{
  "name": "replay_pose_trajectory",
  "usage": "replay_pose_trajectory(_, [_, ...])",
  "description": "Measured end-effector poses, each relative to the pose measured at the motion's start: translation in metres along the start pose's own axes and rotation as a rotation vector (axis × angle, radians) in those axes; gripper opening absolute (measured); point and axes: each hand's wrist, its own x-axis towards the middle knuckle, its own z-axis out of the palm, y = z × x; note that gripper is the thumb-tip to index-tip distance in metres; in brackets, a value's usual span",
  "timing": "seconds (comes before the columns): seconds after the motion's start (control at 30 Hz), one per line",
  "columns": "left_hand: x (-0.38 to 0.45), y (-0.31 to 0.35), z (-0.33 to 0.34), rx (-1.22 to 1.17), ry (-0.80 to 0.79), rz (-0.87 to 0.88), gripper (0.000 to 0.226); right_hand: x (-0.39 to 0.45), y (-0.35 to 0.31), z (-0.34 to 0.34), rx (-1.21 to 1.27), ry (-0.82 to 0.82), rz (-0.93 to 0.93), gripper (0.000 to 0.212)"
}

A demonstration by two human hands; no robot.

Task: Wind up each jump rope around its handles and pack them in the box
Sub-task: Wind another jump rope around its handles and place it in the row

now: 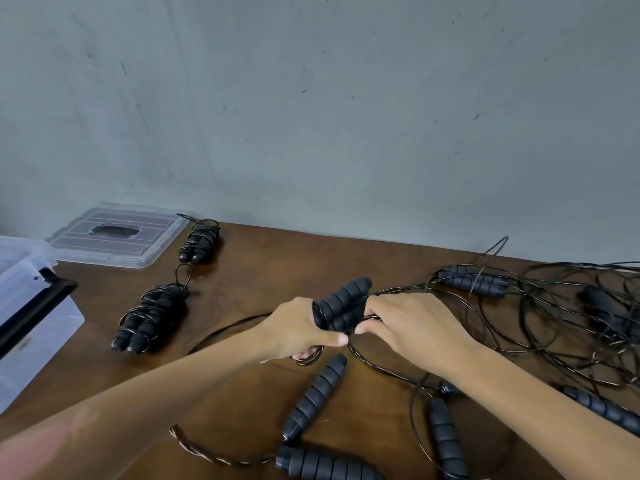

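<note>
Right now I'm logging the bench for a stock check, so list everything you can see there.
Wound black jump rope bundles: two, black, left of centre on the table.
Pair of black ribbed foam handles: one pair, black, held mid-table.
Loose black foam handles: at least six, black, front and right.
Tangled black cable: count unclear, black, right side.
Clear plastic box: one, clear, left edge.
Clear plastic lid: one, clear, back left.
Brown wooden table: one, brown.
Hands: left grips the pair; right pinches the cable.

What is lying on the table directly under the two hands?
Under the left hand and right hand, black cord loops and one ribbed black foam handle show; the wooden table beneath is partly covered.
</note>
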Motion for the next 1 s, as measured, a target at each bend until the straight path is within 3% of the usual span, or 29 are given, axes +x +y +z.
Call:
replay_pose_trajectory(0.13, [0.008,0.002,0.004,0.327,0.052,-0.035,0.064,0.013,0.01,-0.002,-0.116,0.069,-0.08,0.047])
replay_pose_trajectory(0.27, [0.012,0.013,0.004,0.534,0.08,0.005,0.067,0.027,0.014,-0.01,-0.163,0.187,-0.219,0.04])
replay_pose_trajectory(0.4, [0.015,0.023,-0.002,0.603,0.071,0.031,0.069,0.038,0.023,-0.008,-0.1,0.082,-0.37,0.013])
replay_pose_trajectory(0.47, [0.017,0.025,-0.007,0.616,0.057,0.077,0.067,0.042,0.028,-0.013,-0.036,0.052,-0.375,0.014])
replay_pose_trajectory(0.6, [0.019,0.027,-0.016,0.568,-0.063,0.232,0.057,0.047,0.043,-0.016,0.191,-0.039,-0.242,0.014])
replay_pose_trajectory(0.7, [0.018,0.031,-0.02,0.442,-0.108,0.317,0.043,0.046,0.054,-0.011,0.341,0.021,-0.227,0.018])
replay_pose_trajectory(0.9, [0.012,0.034,-0.02,-0.007,-0.11,0.383,0.026,0.037,0.075,0.013,0.172,0.027,-0.122,0.027])
replay_pose_trajectory(1.0, [0.009,0.034,-0.017,-0.209,-0.077,0.366,0.012,0.03,0.067,0.032,0.292,-0.149,-0.027,0.042])
